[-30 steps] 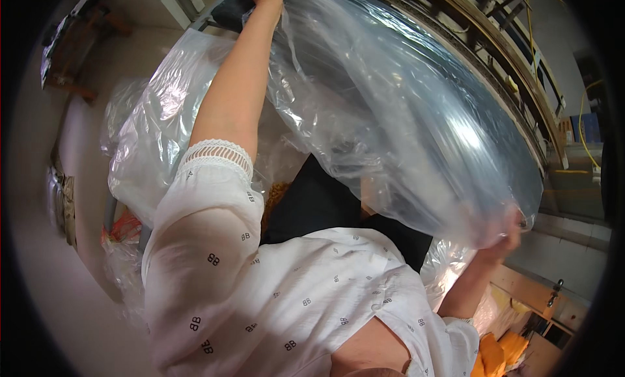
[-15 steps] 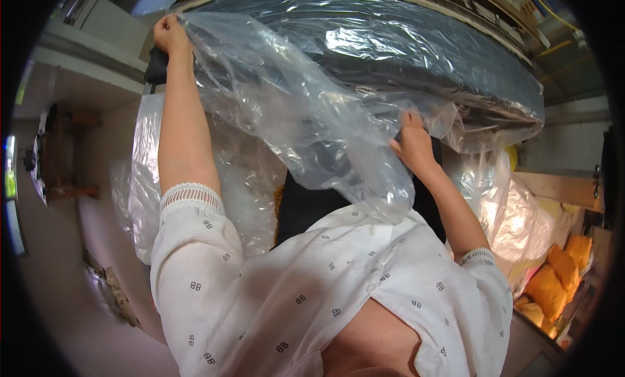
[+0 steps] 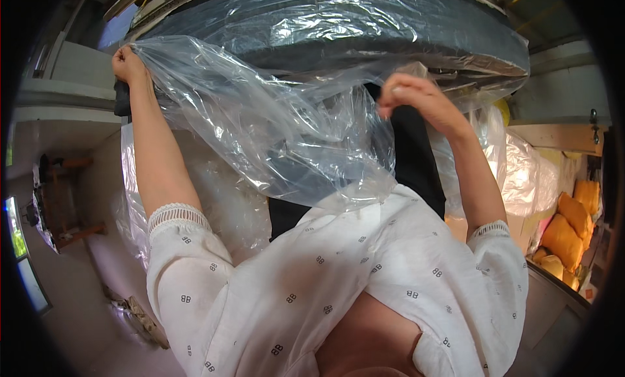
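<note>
Plastic sheet pinched in left hand, right hand no longer on it, fingers loosely curled

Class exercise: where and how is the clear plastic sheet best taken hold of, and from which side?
Probably by its upper left corner, coming from the left and pinching, as the left hand does. There the clear plastic sheet narrows to a gathered point with folds fanning out, while its lower end lies loose and crumpled by the white shirt.
</note>
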Demonstrator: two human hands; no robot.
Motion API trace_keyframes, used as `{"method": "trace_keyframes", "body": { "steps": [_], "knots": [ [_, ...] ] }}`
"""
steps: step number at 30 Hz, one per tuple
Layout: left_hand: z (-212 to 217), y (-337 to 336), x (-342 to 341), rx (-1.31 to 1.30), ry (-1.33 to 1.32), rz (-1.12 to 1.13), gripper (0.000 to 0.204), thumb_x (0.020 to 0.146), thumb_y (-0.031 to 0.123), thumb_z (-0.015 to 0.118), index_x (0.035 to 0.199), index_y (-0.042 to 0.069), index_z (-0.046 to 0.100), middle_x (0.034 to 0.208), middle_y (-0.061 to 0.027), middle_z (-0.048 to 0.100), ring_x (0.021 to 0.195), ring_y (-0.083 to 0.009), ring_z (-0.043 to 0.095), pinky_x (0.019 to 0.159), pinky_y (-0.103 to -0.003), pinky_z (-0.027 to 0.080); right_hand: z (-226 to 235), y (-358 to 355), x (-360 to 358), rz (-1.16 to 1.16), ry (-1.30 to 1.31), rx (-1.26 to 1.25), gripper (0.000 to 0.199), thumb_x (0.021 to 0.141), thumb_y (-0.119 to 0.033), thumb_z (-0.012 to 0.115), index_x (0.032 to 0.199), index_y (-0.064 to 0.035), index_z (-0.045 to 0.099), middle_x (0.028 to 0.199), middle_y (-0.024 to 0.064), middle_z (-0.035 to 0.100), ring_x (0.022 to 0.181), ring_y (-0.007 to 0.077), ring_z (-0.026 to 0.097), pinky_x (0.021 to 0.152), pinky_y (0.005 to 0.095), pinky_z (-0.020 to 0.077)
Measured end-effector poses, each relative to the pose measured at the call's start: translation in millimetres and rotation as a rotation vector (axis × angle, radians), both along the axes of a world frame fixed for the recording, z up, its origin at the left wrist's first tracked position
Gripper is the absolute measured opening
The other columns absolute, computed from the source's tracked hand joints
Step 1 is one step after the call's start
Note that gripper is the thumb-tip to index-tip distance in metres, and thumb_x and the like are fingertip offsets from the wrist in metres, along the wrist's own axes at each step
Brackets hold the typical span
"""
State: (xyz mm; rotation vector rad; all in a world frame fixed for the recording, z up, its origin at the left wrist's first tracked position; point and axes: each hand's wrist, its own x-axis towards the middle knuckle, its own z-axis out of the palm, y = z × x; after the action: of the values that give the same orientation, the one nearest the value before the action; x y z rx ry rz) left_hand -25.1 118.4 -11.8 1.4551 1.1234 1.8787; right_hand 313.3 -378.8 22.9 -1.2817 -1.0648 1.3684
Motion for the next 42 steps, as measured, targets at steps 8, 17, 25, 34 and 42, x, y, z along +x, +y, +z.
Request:
{"method": "trace_keyframes", "body": {
  "steps": [8,17,25,34,42],
  "knots": [
    [6.4,-14.1,20.5,-0.104,0.147,0.079,0.010,0.079,0.007,0.059,0.085,-0.002,0.058,0.081,-0.0075,0.061,0.072,-0.0153,0.055,0.067,-0.025,0.044,-83.4,38.0,-31.8,-0.045,-1.559,0.650,0.017,0.075,-0.006,0.053,0.092,-0.0030,0.056,0.098,0.0148,0.060,0.095,0.0363,0.055,0.083,0.0405,0.0439],
    [-3.4,1.4,-12.9,-0.032,0.125,0.124,0.013,0.081,0.008,0.060,0.089,-0.003,0.059,0.083,-0.0084,0.061,0.074,-0.0151,0.056,0.068,-0.025,0.045,71.4,-64.5,24.2,-0.111,0.390,0.709,0.017,0.081,-0.026,0.059,0.086,-0.0098,0.061,0.075,0.0029,0.061,0.063,0.0126,0.058,0.057,0.0264,0.0488],
    [-18.6,26.0,-8.3,-0.019,0.189,0.108,0.021,0.081,0.016,0.062,0.091,-0.003,0.061,0.087,-0.0100,0.063,0.078,-0.0172,0.056,0.072,-0.027,0.045,44.4,-191.5,134.5,-0.174,0.069,0.862,0.018,0.090,-0.017,0.042,0.097,-0.0093,0.057,0.092,0.0020,0.058,0.081,0.0088,0.053,0.070,0.0219,0.0415],
    [-16.3,19.6,-22.3,-0.057,0.293,0.123,0.024,0.083,0.020,0.059,0.093,-0.003,0.060,0.090,-0.0106,0.063,0.081,-0.0182,0.057,0.074,-0.028,0.045,41.6,-260.1,147.5,-1.202,-1.093,0.209,0.025,0.083,-0.001,0.050,0.106,-0.0054,0.056,0.099,0.0035,0.058,0.092,0.0155,0.054,0.084,0.0254,0.0419],
    [-20.1,47.6,-41.3,0.006,0.475,0.196,0.025,0.084,0.020,0.059,0.095,-0.002,0.060,0.090,-0.0111,0.062,0.081,-0.0196,0.057,0.074,-0.029,0.045,214.7,-244.6,165.1,-1.292,-2.357,0.410,0.028,0.079,-0.017,0.064,0.102,-0.0047,0.055,0.096,0.0089,0.057,0.091,0.0225,0.054,0.083,0.0326,0.0409]
  ]
}}
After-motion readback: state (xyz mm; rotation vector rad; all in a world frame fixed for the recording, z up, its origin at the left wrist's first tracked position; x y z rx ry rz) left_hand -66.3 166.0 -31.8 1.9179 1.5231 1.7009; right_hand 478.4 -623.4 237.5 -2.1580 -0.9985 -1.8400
